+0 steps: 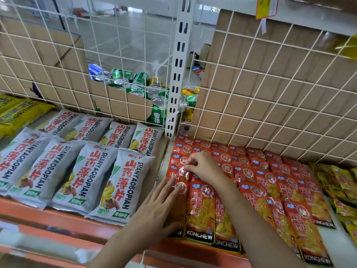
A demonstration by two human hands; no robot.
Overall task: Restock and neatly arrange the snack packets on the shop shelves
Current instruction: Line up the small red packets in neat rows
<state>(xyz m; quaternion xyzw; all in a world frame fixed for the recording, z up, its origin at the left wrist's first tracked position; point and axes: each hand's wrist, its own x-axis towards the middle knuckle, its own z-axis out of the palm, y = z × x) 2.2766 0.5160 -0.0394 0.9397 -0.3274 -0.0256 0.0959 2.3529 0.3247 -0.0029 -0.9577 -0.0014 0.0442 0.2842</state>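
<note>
I am looking down at a shop shelf (pixel 63 219) with an orange front edge and a white wire grid (pixel 270 93) along its back. My left hand (pixel 154 211) lies flat with the fingers spread wide, palm down on the leftmost red packet (pixel 180 192) at the front edge, gripping nothing. My right hand (pixel 202 167) reaches further back over the same column, fingers pinched narrow on the top edge of a red packet (pixel 178 172) in the next row behind. These belong to the red snack packets (pixel 270 182), marked KONCHEW, which lie overlapped in rows from the front edge to the back grid and fill the middle of the shelf. On the left part of the shelf, grey snack packets (pixel 83 171) marked SHANYAOBOPIAN lie in two rows, four at the front edge and four behind them near the grid. Yellow packets (pixel 17 111) sit at the far left back corner, and more yellow packets (pixel 342 188) lie along the right edge beside the red ones. A white slotted upright post (pixel 178 74) rises from the back edge between the grey and red sections. Behind the grid stand brown cardboard boxes (pixel 270 64), and one open box holds green drink cans (pixel 139 84).
</note>
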